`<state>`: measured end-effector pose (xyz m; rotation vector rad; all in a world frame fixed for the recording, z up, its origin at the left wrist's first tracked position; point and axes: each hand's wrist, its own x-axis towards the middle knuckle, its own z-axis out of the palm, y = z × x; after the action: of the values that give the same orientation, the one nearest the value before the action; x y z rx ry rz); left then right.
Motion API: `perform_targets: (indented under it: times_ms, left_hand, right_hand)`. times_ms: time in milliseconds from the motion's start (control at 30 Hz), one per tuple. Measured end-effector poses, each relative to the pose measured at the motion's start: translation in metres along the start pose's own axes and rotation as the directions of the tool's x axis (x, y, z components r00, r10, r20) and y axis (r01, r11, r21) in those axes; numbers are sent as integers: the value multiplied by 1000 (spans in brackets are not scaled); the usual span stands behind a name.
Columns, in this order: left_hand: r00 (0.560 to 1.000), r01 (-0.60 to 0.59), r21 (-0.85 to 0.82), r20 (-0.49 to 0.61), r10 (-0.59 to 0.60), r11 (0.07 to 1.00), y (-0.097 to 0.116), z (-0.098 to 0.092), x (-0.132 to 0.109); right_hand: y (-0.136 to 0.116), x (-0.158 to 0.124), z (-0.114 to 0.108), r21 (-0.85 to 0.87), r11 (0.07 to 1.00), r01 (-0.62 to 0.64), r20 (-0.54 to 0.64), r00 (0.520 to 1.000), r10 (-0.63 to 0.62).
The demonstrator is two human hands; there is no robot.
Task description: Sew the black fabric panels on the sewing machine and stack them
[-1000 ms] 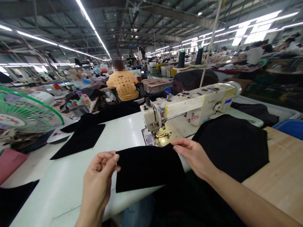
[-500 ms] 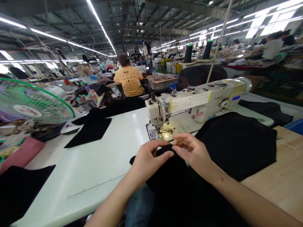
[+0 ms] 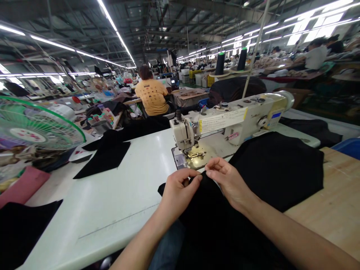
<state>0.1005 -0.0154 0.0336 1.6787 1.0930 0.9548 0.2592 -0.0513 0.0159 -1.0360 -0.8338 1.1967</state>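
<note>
Between thumb and fingers, my left hand pinches the upper edge of a black fabric piece. Close beside it, my right hand pinches the same edge, the fingertips of both hands nearly meeting. The cloth hangs from there over the table's front edge and my lap. Just beyond my fingers stands a white sewing machine, its lit needle area and presser foot apart from the cloth. Another black fabric panel lies flat to the right of my right hand.
More black cut pieces lie on the pale machine table at left. A green-rimmed fan stands beyond the left edge. Dark thread cones rise behind the machine. A person in a yellow shirt sits ahead. A wooden board lies at right.
My right thumb and fingers have closed onto the fabric edge, and my left thumb has drawn in closer to its fingers. The whole view has shifted slightly.
</note>
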Motion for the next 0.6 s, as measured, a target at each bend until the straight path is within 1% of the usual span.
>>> perform_targets:
  times_ms: [67,167,300,367,433,467,533,600]
  left_hand:
    - [999,39,-8,13,-39,999,0,-1,1]
    - [994,101,-35,48,-99,994,-1,-4,2]
    - [989,130,-31,78,-127,991,-1,-6,2]
    - [986,132,-26,104,-129,991,-1,-7,2]
    - [984,130,-29,130,-125,991,1,-7,1]
    - [982,133,-32,140,-127,991,1,-7,1]
    - [978,146,-41,153,-138,988,2,-7,1]
    - [976,154,-46,161,-145,987,1,-7,2]
  right_hand:
    - [0,1,-1,-37,999,-3,19,1000,4]
    - [-1,0,-1,-158,984,84,38,996,-79]
    - [-4,-2,-2,-268,951,155,118,985,-127]
    - [-6,-3,-3,-353,914,200,160,975,-152]
    - [-7,-3,-4,-400,889,222,174,971,-164]
    - [-6,-2,-5,-397,895,202,168,975,-146]
    - [-4,-1,-6,-343,935,95,139,989,-50]
    - [0,1,-6,-286,958,-3,119,992,39]
